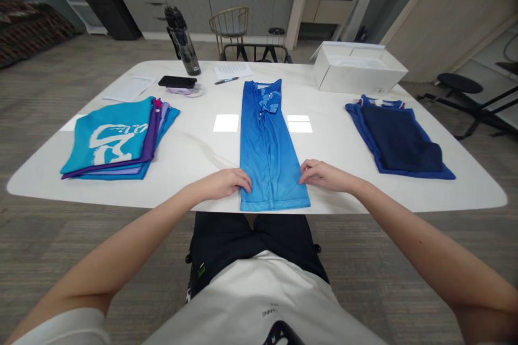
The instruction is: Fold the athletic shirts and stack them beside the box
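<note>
A blue shirt (pixel 267 156) lies in front of me, folded into a long narrow strip with its hem close to the table's front edge. Its far end shows a crumpled patch of patterned fabric. My left hand (pixel 230 182) has its fingers closed on the strip's left side near the hem. On the opposite side, my right hand (pixel 318 175) pinches the right edge at about the same height. The exact hold of the fingertips is partly hidden.
On the white table (pixel 194 145), a stack of teal and purple clothes (pixel 113 137) lies left, and dark blue clothes (pixel 400 137) right. Behind are a bottle (pixel 184 43), a phone (pixel 178 82), a pen (pixel 226 81), papers (pixel 233 69) and a white box (pixel 358 70).
</note>
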{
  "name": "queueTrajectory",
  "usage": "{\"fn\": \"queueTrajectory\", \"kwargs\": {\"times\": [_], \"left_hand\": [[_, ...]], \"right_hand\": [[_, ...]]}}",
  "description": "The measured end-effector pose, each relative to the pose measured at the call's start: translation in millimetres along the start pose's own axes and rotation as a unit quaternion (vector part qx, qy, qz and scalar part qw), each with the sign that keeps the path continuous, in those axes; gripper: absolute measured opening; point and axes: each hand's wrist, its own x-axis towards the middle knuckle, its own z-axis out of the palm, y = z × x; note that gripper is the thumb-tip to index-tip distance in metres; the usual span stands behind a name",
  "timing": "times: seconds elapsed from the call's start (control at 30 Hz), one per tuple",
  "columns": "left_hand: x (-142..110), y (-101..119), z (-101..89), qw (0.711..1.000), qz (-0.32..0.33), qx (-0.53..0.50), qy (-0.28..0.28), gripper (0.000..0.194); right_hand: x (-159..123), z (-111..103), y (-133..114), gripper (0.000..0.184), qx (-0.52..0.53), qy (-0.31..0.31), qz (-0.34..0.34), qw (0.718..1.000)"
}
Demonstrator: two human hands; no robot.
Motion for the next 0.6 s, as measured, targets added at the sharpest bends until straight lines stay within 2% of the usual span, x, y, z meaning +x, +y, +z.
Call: {"fn": "queueTrajectory", "kwargs": {"times": [0.13, 0.2, 0.3, 0.37, 0.4, 0.47, 0.53, 0.6], "left_hand": [[9, -2, -5.8, 1.0, 0.017, 0.007, -0.023, 0.024], [14, -4, -7.8, 0.999, 0.02, -0.005, -0.03, 0.019], [22, -5, -14.0, 0.995, -0.002, -0.086, -0.039, 0.017], [28, -6, -22.2, 0.985, -0.045, -0.167, -0.024, 0.014], [32, -7, -27.7, 0.975, -0.072, -0.21, 0.002, 0.012], [44, -14, -40.8, 0.943, -0.12, -0.295, 0.096, 0.011], [62, -28, -55.5, 0.891, -0.144, -0.367, 0.227, 0.015], [83, -49, -69.8, 0.827, -0.155, -0.414, 0.348, 0.022]], "right_hand": [[4, -5, 8, 0.02, 0.007, -0.041, 0.003, 0.999], [6, -5, 5, 0.022, 0.002, -0.049, 0.003, 0.999], [11, -11, -4, 0.027, 0.029, -0.067, 0.012, 0.997], [18, -22, -10, 0.029, 0.079, -0.078, 0.026, 0.993], [23, -29, -12, 0.029, 0.109, -0.076, 0.032, 0.991], [38, -46, -13, 0.029, 0.18, -0.051, 0.045, 0.981], [60, -62, -5, 0.032, 0.268, 0.009, 0.068, 0.961], [88, -73, 11, 0.034, 0.365, 0.098, 0.115, 0.919]]}}
